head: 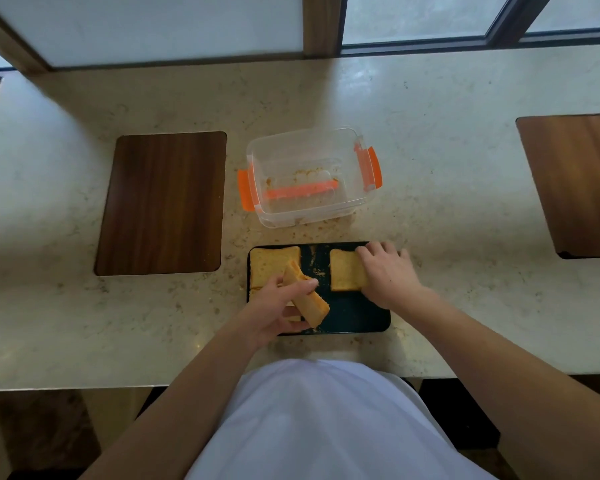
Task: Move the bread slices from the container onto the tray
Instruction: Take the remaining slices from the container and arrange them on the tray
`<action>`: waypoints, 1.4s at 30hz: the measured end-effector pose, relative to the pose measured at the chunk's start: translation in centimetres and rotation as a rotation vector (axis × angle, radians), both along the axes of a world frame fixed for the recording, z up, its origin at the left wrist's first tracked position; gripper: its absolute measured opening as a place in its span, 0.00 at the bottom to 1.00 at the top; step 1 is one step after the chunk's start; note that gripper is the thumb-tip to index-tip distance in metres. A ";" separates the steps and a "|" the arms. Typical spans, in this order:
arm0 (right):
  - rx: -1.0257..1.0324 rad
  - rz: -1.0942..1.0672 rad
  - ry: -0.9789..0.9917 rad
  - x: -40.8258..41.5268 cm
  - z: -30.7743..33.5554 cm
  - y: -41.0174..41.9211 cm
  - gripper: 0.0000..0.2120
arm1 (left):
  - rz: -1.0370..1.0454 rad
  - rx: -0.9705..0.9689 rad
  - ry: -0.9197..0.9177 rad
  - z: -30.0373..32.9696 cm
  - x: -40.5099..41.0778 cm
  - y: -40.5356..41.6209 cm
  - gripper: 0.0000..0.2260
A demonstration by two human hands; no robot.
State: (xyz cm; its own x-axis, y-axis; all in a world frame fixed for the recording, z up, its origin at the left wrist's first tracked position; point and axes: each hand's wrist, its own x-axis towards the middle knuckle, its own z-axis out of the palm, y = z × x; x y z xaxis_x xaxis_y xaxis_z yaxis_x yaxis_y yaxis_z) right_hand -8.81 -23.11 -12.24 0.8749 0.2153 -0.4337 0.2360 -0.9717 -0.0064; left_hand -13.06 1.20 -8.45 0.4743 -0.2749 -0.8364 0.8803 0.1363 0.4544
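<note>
Bread in hand: our left hand [280,308] grips a small stack of bread slices [307,299], tilted on edge above the tray's near left part; we cannot tell how many are in it.
Slices laid: one slice [272,265] flat at the tray's far left, another [345,274] at the far right under our right hand [388,271], which presses it with spread fingers, gripping nothing.
Tray [355,315]: one, dark, bare at its near right.
How we do it well: lower the stack flat and lay its slices into the bare part, not onto laid bread.
Container [307,174]: one, clear with orange clips, open, holding only crumbs.
Wooden boards: two, left board [161,202] and right board [575,181].
</note>
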 end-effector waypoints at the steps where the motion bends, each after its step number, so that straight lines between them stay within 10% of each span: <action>1: -0.005 -0.001 -0.013 0.2 0.0 0.0 0.36 | -0.002 -0.002 0.000 0.0 0.0 0.0 0.35; 20: 0.002 0.007 -0.026 0.5 1.2 0.5 0.32 | 0.017 0.001 0.003 0.1 -0.1 -0.1 0.38; 30: 1.212 -0.621 0.258 -4.9 6.4 3.7 0.14 | 0.024 0.058 -0.126 0.7 0.4 -1.3 0.46; 42: 1.082 -0.621 0.162 -5.2 6.7 1.9 0.13 | -0.062 0.097 -0.104 0.9 0.6 -2.7 0.18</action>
State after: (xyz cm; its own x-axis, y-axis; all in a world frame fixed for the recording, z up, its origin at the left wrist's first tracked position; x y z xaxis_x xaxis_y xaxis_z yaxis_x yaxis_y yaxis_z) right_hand -14.01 -21.16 -5.57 0.9094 0.0986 -0.4040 -0.3362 -0.3974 -0.8539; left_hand -12.50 -1.47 -7.53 0.5443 -0.2272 -0.8076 0.8332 0.0342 0.5519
